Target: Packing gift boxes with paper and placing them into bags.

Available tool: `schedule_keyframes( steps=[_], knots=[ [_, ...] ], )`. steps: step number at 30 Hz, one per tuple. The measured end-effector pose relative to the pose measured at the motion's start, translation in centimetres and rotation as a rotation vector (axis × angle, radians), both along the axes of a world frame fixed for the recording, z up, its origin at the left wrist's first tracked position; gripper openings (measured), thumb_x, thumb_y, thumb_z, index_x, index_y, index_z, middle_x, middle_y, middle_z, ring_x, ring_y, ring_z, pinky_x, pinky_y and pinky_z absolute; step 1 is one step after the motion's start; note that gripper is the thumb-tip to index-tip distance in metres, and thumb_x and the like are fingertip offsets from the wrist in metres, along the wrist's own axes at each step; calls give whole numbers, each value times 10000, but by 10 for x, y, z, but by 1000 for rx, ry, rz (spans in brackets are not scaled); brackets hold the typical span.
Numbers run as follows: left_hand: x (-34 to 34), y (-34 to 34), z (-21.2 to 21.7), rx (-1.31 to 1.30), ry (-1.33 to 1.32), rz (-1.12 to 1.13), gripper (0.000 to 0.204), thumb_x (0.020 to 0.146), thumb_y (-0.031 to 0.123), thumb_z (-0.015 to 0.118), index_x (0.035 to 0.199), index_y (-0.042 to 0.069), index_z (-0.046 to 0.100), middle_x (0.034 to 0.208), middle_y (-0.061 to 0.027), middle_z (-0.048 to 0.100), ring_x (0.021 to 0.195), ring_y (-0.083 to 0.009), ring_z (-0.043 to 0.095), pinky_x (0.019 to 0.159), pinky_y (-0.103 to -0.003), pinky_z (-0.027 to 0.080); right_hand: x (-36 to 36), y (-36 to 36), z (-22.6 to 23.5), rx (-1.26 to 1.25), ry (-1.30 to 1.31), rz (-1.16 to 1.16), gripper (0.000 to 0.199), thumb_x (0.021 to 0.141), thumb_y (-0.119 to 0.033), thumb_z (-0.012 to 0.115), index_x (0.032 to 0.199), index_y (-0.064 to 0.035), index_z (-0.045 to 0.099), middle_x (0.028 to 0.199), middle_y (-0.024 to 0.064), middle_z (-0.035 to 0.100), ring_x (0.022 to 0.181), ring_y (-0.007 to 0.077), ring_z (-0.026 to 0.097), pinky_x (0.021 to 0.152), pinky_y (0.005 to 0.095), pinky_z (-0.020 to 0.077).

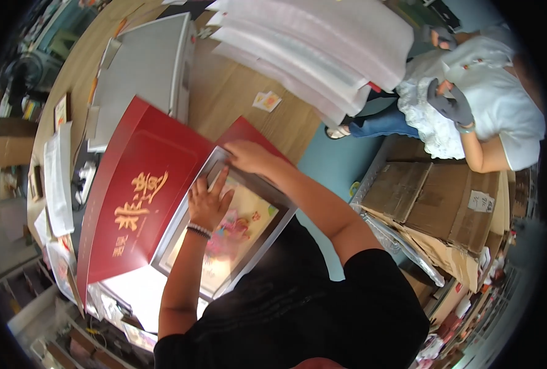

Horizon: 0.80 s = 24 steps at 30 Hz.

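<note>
A framed picture (256, 212) with pink figures on a pale yellow ground lies in a grey-lined red gift box. My left hand (207, 206), a beaded bracelet at its wrist, rests flat on the picture's upper left part with fingers spread. At the frame's far corner, my right hand (245, 157) has its fingers bent down over the edge; the fingertips are partly hidden. To the left stands the box's raised red lid (139, 190) with gold characters. Another red panel (249, 132) shows behind my right hand.
Beyond the lid is a large grey case (139, 64) on the wooden table (224, 92). Small printed cards (266, 101) lie near a stack of white padded sheets (316, 43). Cardboard boxes (436, 197) are piled at right. A person in grey gloves (450, 103) stands at far right.
</note>
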<state>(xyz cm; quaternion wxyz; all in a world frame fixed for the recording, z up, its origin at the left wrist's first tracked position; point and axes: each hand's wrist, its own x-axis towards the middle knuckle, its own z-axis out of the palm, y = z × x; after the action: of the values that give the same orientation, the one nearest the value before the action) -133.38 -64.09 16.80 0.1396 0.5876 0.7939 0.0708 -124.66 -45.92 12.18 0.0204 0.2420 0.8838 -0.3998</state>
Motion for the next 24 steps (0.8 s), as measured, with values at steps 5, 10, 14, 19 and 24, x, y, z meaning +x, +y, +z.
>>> schedule_keyframes(
  steps=[5, 10, 14, 19, 24],
  knots=[
    [4, -3, -7, 89, 110, -34, 646, 825, 415, 538, 1405, 306, 274, 1280, -222, 381, 1147, -390, 411, 930, -500, 336, -22, -13, -2, 181, -21, -22, 279, 735, -127, 599, 980, -2, 550, 904, 180, 613, 839, 345, 624, 697, 420, 520],
    [0, -10, -15, 138, 80, -154, 629, 854, 386, 492, 1404, 163, 285, 1412, -233, 263, 1238, -416, 340, 982, -514, 296, 8, -35, 10, 61, 458, -242, 401, 792, -149, 604, 1139, 21, 493, 1095, 238, 536, 989, 338, 580, 799, 393, 500],
    [-18, -3, -7, 119, 96, -402, 645, 917, 429, 345, 1356, -39, 276, 1430, -226, 243, 1325, -381, 240, 1076, -495, 205, 61, -78, 33, 297, 480, 28, 600, 855, -327, 542, 1293, 50, 382, 1296, 250, 400, 1219, 331, 406, 989, 417, 355],
    [-17, 11, -12, 75, 132, -473, 717, 917, 483, 234, 1358, -82, 230, 1441, -249, 193, 1353, -369, 179, 1096, -467, 178, 75, -83, 48, 573, 234, 167, 746, 855, -486, 459, 1332, 73, 332, 1407, 224, 290, 1316, 309, 292, 1076, 424, 236],
    [-16, 20, -16, 61, 164, -473, 714, 915, 461, 224, 1363, -95, 210, 1442, -263, 180, 1348, -387, 176, 1098, -472, 159, 70, -79, 35, 597, 252, 123, 727, 857, -467, 461, 1330, 69, 336, 1401, 226, 298, 1308, 311, 304, 1069, 421, 240]
  ],
)
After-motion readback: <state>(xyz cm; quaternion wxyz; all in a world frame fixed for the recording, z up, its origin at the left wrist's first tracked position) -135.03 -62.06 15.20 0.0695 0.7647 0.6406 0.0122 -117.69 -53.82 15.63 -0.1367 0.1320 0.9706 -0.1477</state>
